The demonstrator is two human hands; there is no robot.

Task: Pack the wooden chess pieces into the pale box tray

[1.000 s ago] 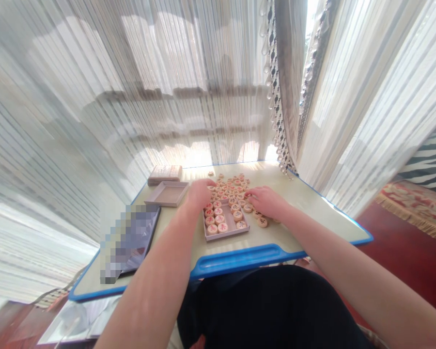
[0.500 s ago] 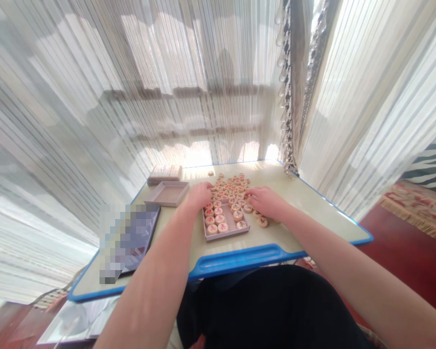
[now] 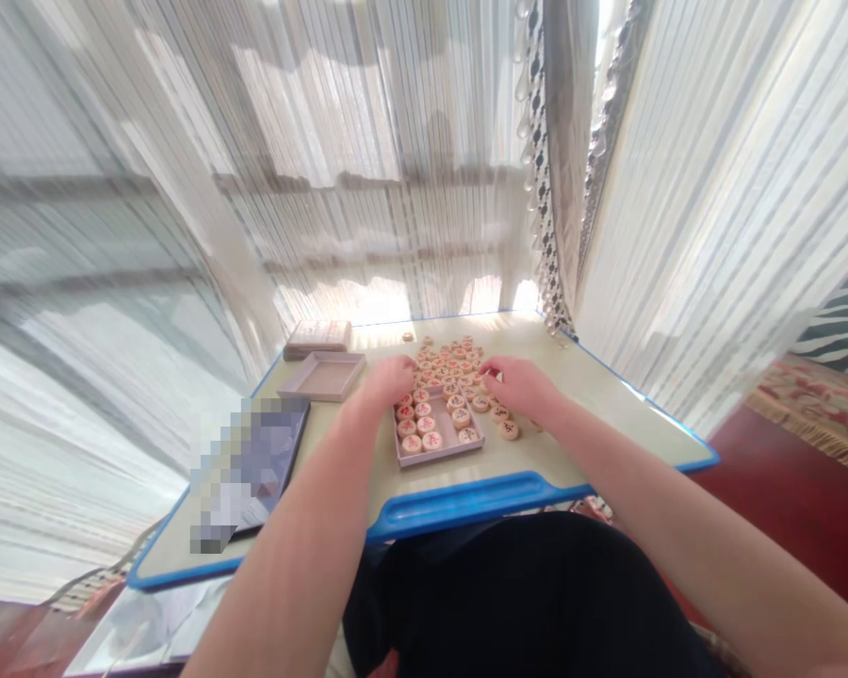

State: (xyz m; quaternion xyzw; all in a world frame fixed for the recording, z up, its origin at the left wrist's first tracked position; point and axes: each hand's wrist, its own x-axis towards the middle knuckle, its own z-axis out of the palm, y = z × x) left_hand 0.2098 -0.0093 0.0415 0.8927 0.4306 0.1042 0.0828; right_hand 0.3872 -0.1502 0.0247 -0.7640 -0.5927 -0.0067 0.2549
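A small cream table with a blue rim (image 3: 608,414) holds a pile of round wooden chess pieces (image 3: 447,362) with red and black marks. A shallow grey box (image 3: 447,454) in front of the pile holds several pieces laid in rows. My left hand (image 3: 388,379) rests knuckles-up at the box's far left corner, fingers curled down onto the pieces. My right hand (image 3: 519,384) lies at the pile's right edge, fingertips pinched together on a piece. A few loose pieces (image 3: 507,429) sit just right of the box.
An empty grey lid or tray (image 3: 323,376) lies to the left, a closed box (image 3: 318,335) behind it, and a blurred-out tablet (image 3: 247,471) at the near left. Striped curtains (image 3: 367,169) hang close around the table. Red floor and a rug (image 3: 812,405) show at the right.
My right hand has lifted slightly and drawn back toward the pile, uncovering loose pieces beside the box. The left hand has stayed in place. The view has shifted a little.
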